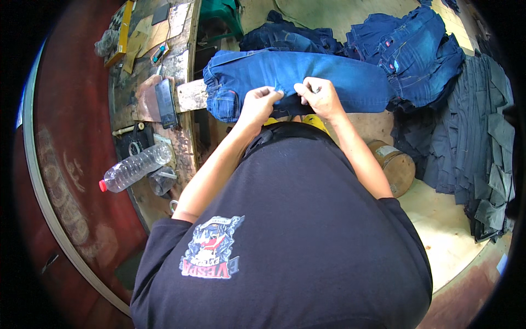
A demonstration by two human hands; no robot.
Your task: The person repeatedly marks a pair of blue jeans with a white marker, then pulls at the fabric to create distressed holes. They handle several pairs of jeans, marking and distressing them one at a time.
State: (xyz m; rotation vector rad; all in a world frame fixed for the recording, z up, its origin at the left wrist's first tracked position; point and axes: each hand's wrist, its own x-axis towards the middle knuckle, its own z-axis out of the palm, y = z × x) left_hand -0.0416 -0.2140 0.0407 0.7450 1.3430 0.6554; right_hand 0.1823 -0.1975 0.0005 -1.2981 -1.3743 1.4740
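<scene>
1. Blue jeans (345,82) lie across the upper centre of the frame, by a board (192,96) at the edge of the table (186,49).
2. Left hand (272,94): fingertips together at the denim; cannot tell what they pinch.
3. Right hand (301,92), near it: fingertips likewise together, hold unclear.
4. Left of frame: clear bottle (137,169), red-capped, contents indistinct.
5. Upper left: yellow-rimmed tray (126,22), contents indistinct.
6. Right of centre: brown drum (402,172), interior hidden.

Faded blue jeans (350,82) lie crosswise, gathered waistband (211,82) at left.
</scene>
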